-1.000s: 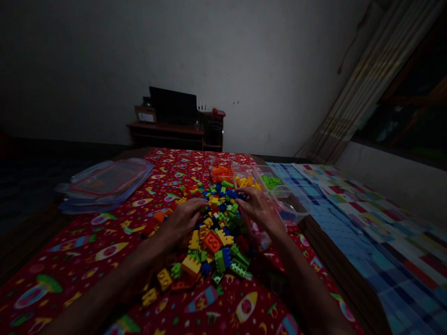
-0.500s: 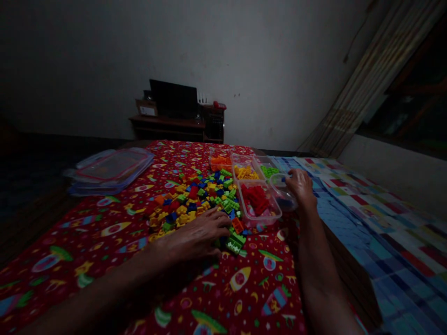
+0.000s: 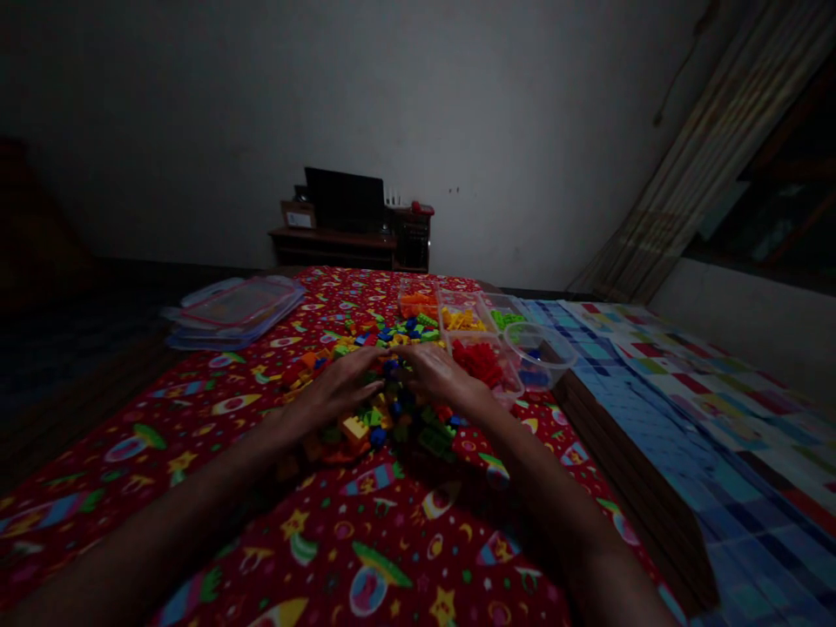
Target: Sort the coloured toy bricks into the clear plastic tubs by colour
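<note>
On the red patterned cloth (image 3: 196, 418), both hands lay palm-down over the near side of a loose heap of mixed plastic bricks (image 3: 385, 383); the left hand (image 3: 333, 392) spread flat at about 9 o'clock of the heap, fingers extended onto the pieces, and the right hand (image 3: 444, 379) at about 3 o'clock, its fingertips meeting the left's near the middle; neither hand was visibly closed on a brick, though whether one lay pinched under the fingers I cannot tell in the dim light.

At 1 o'clock from the heap stood clear tubs already holding sorted colours: the orange tub (image 3: 418, 305) farthest, the yellow tub (image 3: 461, 319) and the green tub (image 3: 506, 317) beside it, the red tub (image 3: 483, 364) nearest the right hand, and a round tub (image 3: 542, 355) at 2 o'clock with a few blue pieces in its bottom. A stack of clear lids (image 3: 235, 312) lay well apart at 10 o'clock.

Judged from this, the sorting looked partly done; each tub had a fair share, the blue the least, yet a sizeable mixed heap of yellow, green, blue, orange and red remained on the cloth.
</note>
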### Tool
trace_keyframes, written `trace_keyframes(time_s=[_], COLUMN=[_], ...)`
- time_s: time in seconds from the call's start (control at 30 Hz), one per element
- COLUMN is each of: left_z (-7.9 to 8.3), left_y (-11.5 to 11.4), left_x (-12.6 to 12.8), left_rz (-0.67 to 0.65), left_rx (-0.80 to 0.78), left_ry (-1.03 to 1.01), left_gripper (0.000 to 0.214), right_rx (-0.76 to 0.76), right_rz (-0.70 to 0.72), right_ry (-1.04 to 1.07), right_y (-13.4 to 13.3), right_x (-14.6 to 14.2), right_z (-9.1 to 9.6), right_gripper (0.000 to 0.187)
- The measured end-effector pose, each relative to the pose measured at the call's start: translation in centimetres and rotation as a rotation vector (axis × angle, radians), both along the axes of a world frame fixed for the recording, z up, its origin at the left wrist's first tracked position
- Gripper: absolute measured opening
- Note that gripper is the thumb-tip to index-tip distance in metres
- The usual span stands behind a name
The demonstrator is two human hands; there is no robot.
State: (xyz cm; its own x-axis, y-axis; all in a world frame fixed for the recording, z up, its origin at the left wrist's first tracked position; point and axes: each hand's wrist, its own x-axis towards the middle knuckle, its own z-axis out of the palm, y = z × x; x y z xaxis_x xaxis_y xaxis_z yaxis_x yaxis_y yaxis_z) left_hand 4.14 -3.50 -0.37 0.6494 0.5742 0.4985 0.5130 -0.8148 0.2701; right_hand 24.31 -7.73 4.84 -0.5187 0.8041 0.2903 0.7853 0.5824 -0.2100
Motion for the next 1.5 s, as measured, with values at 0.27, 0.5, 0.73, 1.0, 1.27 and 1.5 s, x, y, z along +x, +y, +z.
trace_keyframes(time_s=[0.27, 0.5, 0.73, 1.0, 1.27, 1.5], left_z=[0.9, 2.4, 0.0, -1.9, 1.7, 1.9], left_y=[-0.3, -2.6, -9.1, -6.0, -3.5, 1.5], left_x=[-0.1, 1.4, 5.7, 5.2, 2.2, -2.1], left_rz=[0.096, -0.018, -0.346, -0.102, -0.013, 0.049], left_rx=[-0.078, 0.096, 0.144, 0.323, 0.256, -0.044], left_ry=[-0.108, 0.055, 0.273, 0.389, 0.308, 0.04], left_gripper=[0.03, 0.029, 0.036, 0.016, 0.024, 0.041], right_rx=[0.105, 0.132, 0.341, 0.342, 0.218, 0.194], right_rz=[0.075, -0.02, -0.668, -0.875, -0.258, 0.114], right_ry=[0.012, 0.184, 0.119, 0.077, 0.056, 0.07], right_y=[1.6, 2.4, 3.1, 3.4, 2.9, 2.3], right_x=[-0.7, 2.2, 12.1, 15.8, 5.3, 1.9], right_z=[-5.2, -1.5, 2.4, 1.4, 0.0, -5.6], right_gripper=[0.051, 0.038, 0.038, 0.037, 0.029, 0.037])
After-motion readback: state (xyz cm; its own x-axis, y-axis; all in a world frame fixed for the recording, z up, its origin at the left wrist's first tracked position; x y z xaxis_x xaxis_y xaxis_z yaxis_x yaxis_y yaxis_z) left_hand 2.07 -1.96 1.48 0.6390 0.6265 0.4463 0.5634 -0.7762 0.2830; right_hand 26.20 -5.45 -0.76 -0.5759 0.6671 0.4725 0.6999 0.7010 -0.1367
